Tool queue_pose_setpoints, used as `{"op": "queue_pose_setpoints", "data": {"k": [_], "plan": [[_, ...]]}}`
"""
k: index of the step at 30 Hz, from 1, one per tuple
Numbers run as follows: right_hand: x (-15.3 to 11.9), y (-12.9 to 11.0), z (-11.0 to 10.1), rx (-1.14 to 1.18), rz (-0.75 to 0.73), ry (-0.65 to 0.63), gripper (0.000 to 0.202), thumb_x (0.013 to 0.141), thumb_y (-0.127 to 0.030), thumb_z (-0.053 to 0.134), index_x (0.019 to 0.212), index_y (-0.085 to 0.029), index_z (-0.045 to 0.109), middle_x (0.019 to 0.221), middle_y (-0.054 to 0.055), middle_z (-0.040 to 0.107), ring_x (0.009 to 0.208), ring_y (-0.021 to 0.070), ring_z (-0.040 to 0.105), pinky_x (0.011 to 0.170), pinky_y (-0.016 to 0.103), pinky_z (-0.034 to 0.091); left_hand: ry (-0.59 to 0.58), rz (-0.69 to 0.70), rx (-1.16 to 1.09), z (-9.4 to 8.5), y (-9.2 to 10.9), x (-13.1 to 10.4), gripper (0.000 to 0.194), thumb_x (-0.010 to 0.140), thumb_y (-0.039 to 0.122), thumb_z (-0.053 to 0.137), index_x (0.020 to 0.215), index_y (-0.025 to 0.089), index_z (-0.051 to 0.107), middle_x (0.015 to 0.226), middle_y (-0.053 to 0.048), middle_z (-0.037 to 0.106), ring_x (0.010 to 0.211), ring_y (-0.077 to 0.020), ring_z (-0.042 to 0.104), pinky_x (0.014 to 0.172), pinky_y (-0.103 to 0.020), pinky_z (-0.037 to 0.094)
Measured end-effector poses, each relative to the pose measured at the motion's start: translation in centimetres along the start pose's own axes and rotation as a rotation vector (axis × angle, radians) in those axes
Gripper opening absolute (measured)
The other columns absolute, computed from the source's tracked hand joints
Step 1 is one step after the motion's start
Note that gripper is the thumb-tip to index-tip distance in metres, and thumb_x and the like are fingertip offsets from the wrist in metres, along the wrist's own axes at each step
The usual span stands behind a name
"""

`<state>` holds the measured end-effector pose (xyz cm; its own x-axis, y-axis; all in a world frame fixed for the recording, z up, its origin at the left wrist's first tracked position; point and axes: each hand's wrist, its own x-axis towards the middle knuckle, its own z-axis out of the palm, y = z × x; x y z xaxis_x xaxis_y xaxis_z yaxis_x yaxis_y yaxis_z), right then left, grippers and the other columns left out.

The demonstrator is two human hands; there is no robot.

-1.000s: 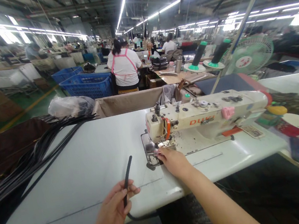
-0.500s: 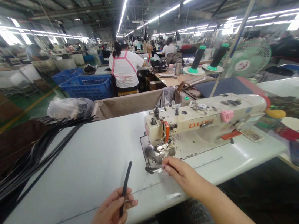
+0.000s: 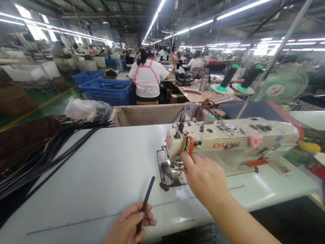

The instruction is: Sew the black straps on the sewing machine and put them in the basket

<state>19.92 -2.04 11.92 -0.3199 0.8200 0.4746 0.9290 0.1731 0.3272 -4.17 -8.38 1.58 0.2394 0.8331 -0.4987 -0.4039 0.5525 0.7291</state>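
Black strip point(image 3: 149, 193) above a white table point(image 3: 98, 180), near edge. Sewing machine point(image 3: 235, 137) stands on the table, to the worker's right. Right hand point(image 3: 206, 176) is at the machine's head, close by the orange guard point(image 3: 190, 145); fingertips hidden, can't tell if it grips anything. Left hand point(image 3: 137, 221) pinches the strip between thumb and fingers. Long axis slants; free end sticks out past the fingers, pointing forward and right, towards the machine's base. Lower part curves below the hand.

The strip point(image 3: 148, 192) looks matt, the tabletop point(image 3: 98, 180) smooth and glossy, the crate point(image 3: 109, 92) plastic.
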Motion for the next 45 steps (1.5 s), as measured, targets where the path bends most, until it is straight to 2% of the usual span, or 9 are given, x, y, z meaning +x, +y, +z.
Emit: {"op": "queue_pose_setpoints", "data": {"k": [3,7,12,19,26,31,36,41,45], "plan": [[0.5,-0.2,0.2,0.022,0.037,-0.015,0.018,0.087,-0.014,0.064,0.103,-0.022,0.071,0.071,0.001,0.071,0.063,0.0189,0.066,0.057,0.036,0.028,-0.034,0.026,-0.006,0.0,-0.3,0.1,0.034,0.071,0.037,0.082,0.095,0.014,0.076,0.089,-0.010,0.068,0.087,-0.0209,0.066,0.053,-0.023,0.027],[0.2,0.1,1.0,0.079,0.068,0.007,0.021,0.083,-0.013,0.063,0.098,-0.025,0.072,0.070,0.000,0.074,0.059,0.0173,0.063,0.055,0.036,0.025,-0.055,0.060,-0.035,0.4,-0.4,0.3,0.030,0.073,0.035,0.079,0.094,0.014,0.076,0.088,-0.009,0.068,0.088,-0.0213,0.066,0.053,-0.023,0.028],[-0.2,0.9,1.4,0.115,-0.009,0.078,0.027,0.087,-0.013,0.057,0.105,-0.027,0.072,0.076,0.000,0.075,0.064,0.0174,0.064,0.058,0.036,0.029,-0.093,0.087,-0.063,0.8,-0.5,0.4,0.026,0.075,0.033,0.077,0.093,0.014,0.075,0.087,-0.010,0.068,0.085,-0.0203,0.065,0.053,-0.023,0.029],[-0.2,0.8,1.5,-0.003,-0.117,0.152,0.017,0.097,-0.017,0.055,0.101,-0.021,0.070,0.069,0.001,0.068,0.064,0.0182,0.060,0.061,0.036,0.031,-0.129,0.098,-0.055,0.8,-1.1,0.8,0.025,0.079,0.032,0.073,0.095,0.013,0.075,0.088,-0.010,0.069,0.086,-0.0205,0.065,0.053,-0.023,0.030],[-0.2,-0.8,2.7,-0.115,0.018,0.325,0.014,0.098,-0.017,0.054,0.100,-0.020,0.067,0.063,0.002,0.063,0.059,0.0191,0.058,0.058,0.037,0.030,-0.139,0.071,-0.078,0.6,-1.4,0.9,0.027,0.079,0.033,0.073,0.097,0.013,0.075,0.084,-0.010,0.071,0.081,-0.0187,0.063,0.055,-0.023,0.034],[-0.4,-0.7,2.9,-0.025,0.016,0.281,0.022,0.097,-0.015,0.055,0.114,-0.019,0.068,0.070,0.005,0.069,0.067,0.0207,0.063,0.060,0.035,0.034,-0.144,0.070,-0.117,0.4,-1.2,0.8,0.027,0.077,0.034,0.078,0.094,0.013,0.075,0.083,-0.009,0.070,0.082,-0.0188,0.064,0.054,-0.023,0.033],[-0.8,0.2,2.9,0.049,-0.001,0.231,0.029,0.094,-0.013,0.051,0.113,-0.022,0.071,0.074,0.005,0.072,0.065,0.0202,0.062,0.062,0.035,0.034,-0.172,0.060,-0.083,0.1,-1.5,0.8,0.026,0.080,0.033,0.076,0.097,0.014,0.076,0.087,-0.011,0.072,0.084,-0.0193,0.063,0.055,-0.023,0.033],[-0.5,1.0,2.0,0.087,-0.084,0.162,0.039,0.082,-0.008,0.053,0.112,-0.024,0.073,0.071,0.002,0.072,0.064,0.0197,0.062,0.060,0.035,0.032,-0.203,0.068,-0.036,-0.3,-1.8,0.9,0.029,0.083,0.036,0.075,0.101,0.013,0.076,0.088,-0.012,0.073,0.083,-0.0188,0.061,0.056,-0.023,0.033],[0.0,1.1,1.2,0.132,-0.066,0.081,0.040,0.078,-0.009,0.054,0.110,-0.024,0.073,0.073,0.001,0.075,0.062,0.0198,0.063,0.058,0.034,0.028,-0.211,0.076,-0.022,-0.3,-1.9,0.8,0.029,0.085,0.036,0.074,0.103,0.013,0.076,0.090,-0.012,0.073,0.083,-0.0187,0.060,0.055,-0.023,0.032]]}}
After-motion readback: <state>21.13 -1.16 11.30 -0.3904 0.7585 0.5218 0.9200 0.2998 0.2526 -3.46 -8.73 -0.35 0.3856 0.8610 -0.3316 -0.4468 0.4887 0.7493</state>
